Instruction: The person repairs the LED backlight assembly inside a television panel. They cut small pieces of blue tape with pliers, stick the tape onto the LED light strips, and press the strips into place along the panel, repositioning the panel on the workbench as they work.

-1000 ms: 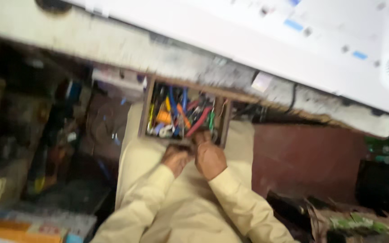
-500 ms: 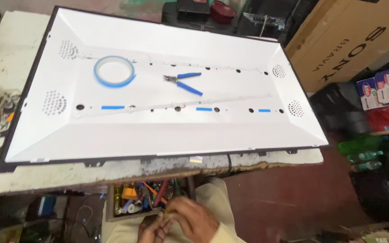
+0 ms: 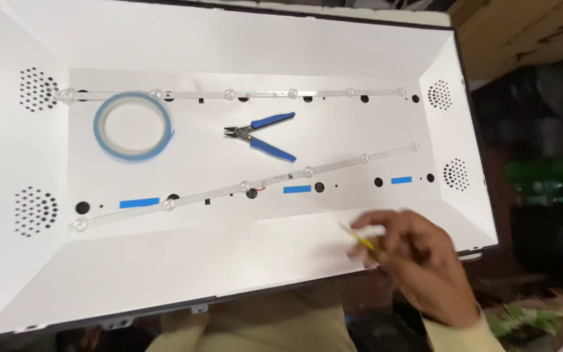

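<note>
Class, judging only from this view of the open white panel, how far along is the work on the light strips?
Done: the upper LED strip lies straight in the white back panel. In hand: the right hand holds a thin yellow tool, blurred, over the panel's lower edge. Left: the lower LED strip lies askew across the blue tape pieces; tape roll and blue-handled cutters lie untouched.

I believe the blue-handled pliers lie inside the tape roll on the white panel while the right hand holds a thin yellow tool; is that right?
Not quite: the head view shows the pliers lying beside the tape roll, to its right and apart from it. The rest holds: both lie on the white panel, and the right hand holds a thin yellow tool.
</note>
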